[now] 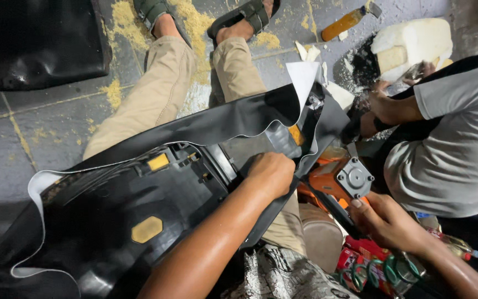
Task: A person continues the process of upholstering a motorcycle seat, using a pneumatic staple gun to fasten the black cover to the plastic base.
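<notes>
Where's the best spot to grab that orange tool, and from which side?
Probably by the dark handle running from the orange tool toward the right hand, coming from the right, where that hand already rests. The grey bolted head points up and offers no grip; the black cover crowds its left side.

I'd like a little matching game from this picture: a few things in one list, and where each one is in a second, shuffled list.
1. left hand
2. right hand
3. bottle
4. foam block

A. on the floor, top of the picture, beside the sawdust
B. fist closed on the black cover's edge
C. under the orange tool
D. top right, in front of the other person

Pairs: 1-B, 2-C, 3-A, 4-D
</notes>
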